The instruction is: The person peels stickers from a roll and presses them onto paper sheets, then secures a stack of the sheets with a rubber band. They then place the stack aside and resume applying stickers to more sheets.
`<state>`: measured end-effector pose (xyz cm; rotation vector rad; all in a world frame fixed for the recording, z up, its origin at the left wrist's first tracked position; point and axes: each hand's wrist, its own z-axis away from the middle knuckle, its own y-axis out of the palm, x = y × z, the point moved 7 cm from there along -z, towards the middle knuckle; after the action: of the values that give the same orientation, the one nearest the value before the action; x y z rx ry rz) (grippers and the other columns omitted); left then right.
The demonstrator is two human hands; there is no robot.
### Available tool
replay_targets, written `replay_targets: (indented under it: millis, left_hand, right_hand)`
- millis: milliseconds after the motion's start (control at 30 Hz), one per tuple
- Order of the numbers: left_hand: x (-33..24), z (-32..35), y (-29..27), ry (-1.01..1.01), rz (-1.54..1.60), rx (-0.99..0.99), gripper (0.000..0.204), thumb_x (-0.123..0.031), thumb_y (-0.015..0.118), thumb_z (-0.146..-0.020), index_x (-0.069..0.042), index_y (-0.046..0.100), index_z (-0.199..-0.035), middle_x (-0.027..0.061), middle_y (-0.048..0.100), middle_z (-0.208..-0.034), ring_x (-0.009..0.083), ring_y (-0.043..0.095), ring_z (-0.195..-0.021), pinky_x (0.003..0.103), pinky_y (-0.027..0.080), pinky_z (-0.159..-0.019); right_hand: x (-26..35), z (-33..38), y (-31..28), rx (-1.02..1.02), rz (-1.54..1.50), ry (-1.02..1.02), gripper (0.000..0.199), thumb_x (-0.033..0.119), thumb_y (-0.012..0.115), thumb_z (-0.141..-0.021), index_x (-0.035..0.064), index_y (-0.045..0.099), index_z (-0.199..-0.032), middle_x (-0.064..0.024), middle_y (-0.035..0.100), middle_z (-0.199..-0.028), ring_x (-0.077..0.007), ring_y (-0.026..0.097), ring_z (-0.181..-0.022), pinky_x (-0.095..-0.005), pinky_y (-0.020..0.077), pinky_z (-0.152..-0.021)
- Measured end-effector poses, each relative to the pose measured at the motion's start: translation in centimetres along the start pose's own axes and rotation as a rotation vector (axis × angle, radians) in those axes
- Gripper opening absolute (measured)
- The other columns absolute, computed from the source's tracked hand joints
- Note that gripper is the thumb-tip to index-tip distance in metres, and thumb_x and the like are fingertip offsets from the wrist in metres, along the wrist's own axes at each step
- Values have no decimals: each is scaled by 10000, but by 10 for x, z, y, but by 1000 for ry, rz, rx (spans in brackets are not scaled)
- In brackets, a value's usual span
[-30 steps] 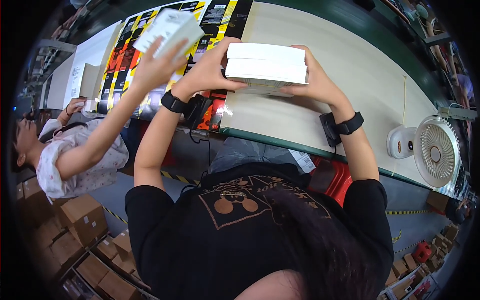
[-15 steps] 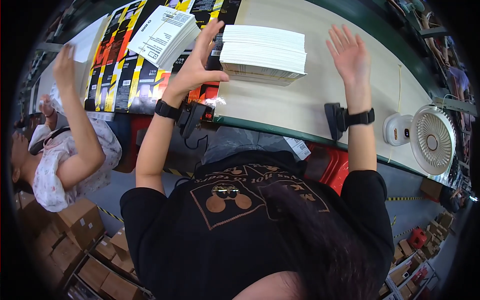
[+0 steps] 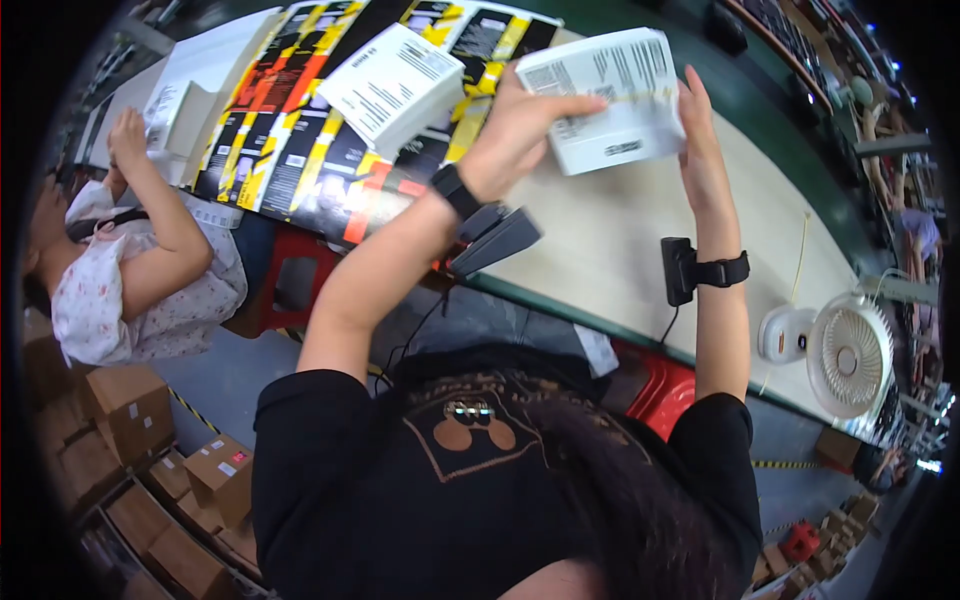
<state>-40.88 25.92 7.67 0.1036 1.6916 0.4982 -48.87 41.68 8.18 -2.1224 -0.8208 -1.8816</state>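
Note:
A thick stack of white printed leaflets (image 3: pixel 610 125) is held up over the table between my two hands. My left hand (image 3: pixel 515 130) is closed on its left side, thumb laid across the printed face. On the right edge rests my right hand (image 3: pixel 697 135), its fingers along the far side and partly hidden. What looks like a thin yellowish band crosses the face of the stack. To the left, a second stack of white leaflets (image 3: pixel 395 85) lies on colourful printed sheets (image 3: pixel 290 130), apart from my hands.
The pale tabletop (image 3: pixel 610 240) has a dark green edge. At its right end stand a white fan (image 3: pixel 848 355) and a small white device (image 3: pixel 785 335). A co-worker (image 3: pixel 150 270) sits at the left. A red stool (image 3: pixel 665 395) and cardboard boxes (image 3: pixel 130 405) are below.
Both hands were open and apart beside the leaflet stack standing on the table. Now they have closed in on it, and it is raised and turned with its printed face showing.

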Motion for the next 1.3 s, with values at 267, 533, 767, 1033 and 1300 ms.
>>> replay_targets:
  millis: [267,533,767,1033,1300]
  left_hand:
    - [54,-63,-8,-439,479,-139,393,-126,636,-812,-39,505,-1173,118,524,-1209,245,495,-1130,419,409,-932]
    - [-108,33,-82,88,-1160,-178,473,-316,727,-720,-70,590,-1100,96,581,-1123,211,518,-1097,322,397,-925]
    - [-112,19,-219,-438,-1166,-324,455,-445,597,-810,-78,615,-1078,61,612,-1022,156,572,-955,281,437,-832]
    - [-83,30,-224,-321,-860,-176,509,-503,557,-814,-73,618,-1080,51,628,-950,130,573,-878,283,437,-764]
    - [-77,41,-189,-416,-767,-240,532,-434,619,-802,54,576,-1010,162,635,-880,198,616,-790,322,473,-630]
  right_hand:
    - [-61,-126,-19,-61,573,94,733,410,620,-812,20,315,-1352,-238,347,-1349,-291,363,-1242,-338,287,-1013]
    - [12,-86,38,-203,1289,-674,561,257,661,-768,23,450,-1232,-202,512,-1183,-307,488,-1105,-345,368,-948]
    - [-5,-45,222,431,870,-867,307,264,681,-735,79,607,-969,-95,595,-892,-253,540,-949,-343,398,-840]
    - [-7,-37,255,729,881,-966,144,132,606,-754,-1,557,-779,-193,580,-770,-351,566,-737,-401,455,-678]
    - [-41,-42,242,960,916,-738,106,99,585,-763,10,530,-777,-180,546,-754,-349,524,-752,-397,420,-695]
